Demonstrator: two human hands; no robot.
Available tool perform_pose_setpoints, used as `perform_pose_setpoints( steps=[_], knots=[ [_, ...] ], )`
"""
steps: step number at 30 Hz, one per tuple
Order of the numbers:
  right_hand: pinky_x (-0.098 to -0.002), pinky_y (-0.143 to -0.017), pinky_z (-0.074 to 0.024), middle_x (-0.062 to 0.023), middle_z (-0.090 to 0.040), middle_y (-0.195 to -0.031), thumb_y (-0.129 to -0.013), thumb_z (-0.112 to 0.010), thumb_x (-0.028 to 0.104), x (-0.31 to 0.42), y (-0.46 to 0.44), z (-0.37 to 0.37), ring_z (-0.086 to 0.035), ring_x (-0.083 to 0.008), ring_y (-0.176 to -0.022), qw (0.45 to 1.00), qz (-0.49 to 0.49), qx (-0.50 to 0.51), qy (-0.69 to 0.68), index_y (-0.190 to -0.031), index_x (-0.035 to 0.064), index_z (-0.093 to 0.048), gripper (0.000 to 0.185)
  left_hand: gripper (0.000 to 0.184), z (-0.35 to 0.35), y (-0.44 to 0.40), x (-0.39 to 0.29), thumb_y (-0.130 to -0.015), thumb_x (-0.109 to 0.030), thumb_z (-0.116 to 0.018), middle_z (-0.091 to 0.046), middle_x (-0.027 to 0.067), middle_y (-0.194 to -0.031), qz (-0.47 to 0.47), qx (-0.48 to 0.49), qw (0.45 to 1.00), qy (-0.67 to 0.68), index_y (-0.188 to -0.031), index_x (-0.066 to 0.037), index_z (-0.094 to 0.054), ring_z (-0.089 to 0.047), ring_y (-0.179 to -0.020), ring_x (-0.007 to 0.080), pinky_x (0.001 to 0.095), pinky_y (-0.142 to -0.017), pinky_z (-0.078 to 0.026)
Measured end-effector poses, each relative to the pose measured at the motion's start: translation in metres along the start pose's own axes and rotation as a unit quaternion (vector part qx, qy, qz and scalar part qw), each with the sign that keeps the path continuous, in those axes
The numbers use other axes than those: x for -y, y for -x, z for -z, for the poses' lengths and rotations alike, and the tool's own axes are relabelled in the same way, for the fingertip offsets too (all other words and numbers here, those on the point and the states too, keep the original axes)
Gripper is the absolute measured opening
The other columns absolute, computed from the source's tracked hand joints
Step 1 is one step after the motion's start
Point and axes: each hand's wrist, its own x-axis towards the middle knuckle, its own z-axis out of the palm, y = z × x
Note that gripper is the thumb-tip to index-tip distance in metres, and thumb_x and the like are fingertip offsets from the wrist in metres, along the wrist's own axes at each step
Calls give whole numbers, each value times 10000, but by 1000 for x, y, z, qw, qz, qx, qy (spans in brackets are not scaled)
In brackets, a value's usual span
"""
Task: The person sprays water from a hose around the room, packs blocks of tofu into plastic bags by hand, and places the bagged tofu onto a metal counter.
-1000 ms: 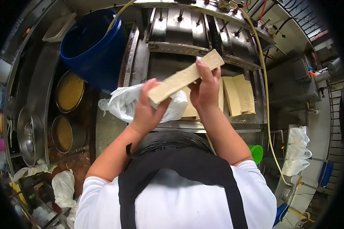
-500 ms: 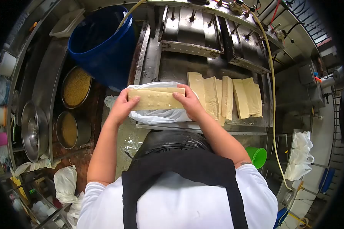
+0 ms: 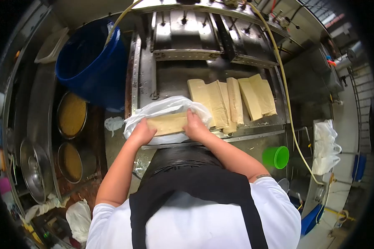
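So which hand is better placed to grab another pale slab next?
Probably the right hand: it is nearer the row of slabs, while the left hand is farther away. Both hold one slab at the white bag, so neither is free.

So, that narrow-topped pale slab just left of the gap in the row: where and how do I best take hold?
Probably by its two short ends, coming down from above: the narrow-topped slab is long and straight, with both ends exposed. Its right side faces the gap, so that looks reachable too; its left crowds the neighbouring slab, leaving little room.
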Motion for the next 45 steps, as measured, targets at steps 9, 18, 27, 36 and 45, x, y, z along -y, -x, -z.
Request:
perform_pose_setpoints(
  steps=[9,18,27,36,45],
  knots=[
    [-479,-850,-550,-243,-691,-1076,-932,-708,209,-13,-52,117,-678,-406,-993,971,34,-232,-37,-1188,1,-645,336,766,20,33,-34,-950,-276,-713,-597,344,-1251,-115,-234,966,7,-1517,103,-364,-619,-1156,470,498,-994,-508],
    [-634,-1182,-297,-263,-542,-1461,-756,-779,670,11,-146,99,-512,-430,-1357,930,-160,60,326,-1504,74,-454,1010,455,15,70,-47,-961,-256,-708,-643,262,-1247,-215,-140,966,21,-1276,58,-614,-618,-1149,418,468,-1000,-505],
    [-512,-1060,-473,-265,-530,-1317,-762,-803,292,11,-126,84,-576,-474,-1185,988,-18,-98,117,-1479,108,-450,820,620,-19,70,-15,-938,-321,-724,-369,295,-1593,-61,-33,994,-81,-1409,40,-541,-528,-1292,491,487,-1131,-440],
    [-517,-1076,-408,-273,-495,-1300,-812,-826,297,15,-89,179,-445,-439,-1242,905,176,-375,-94,-1499,74,-396,841,498,-4,56,-61,-962,-291,-700,-647,280,-1285,-210,-137,967,44,-1292,72,-615,-600,-1210,445,479,-1038,-489],
    [-477,-1072,-467,-340,-541,-1385,-784,-861,517,-45,-103,184,-579,-422,-1258,904,-116,-385,-143,-1510,-70,-326,1077,435,6,44,-103,-971,-261,-691,-668,258,-1250,-292,-140,943,79,-1258,59,-630,-623,-1189,426,466,-1026,-497]
  ],
)
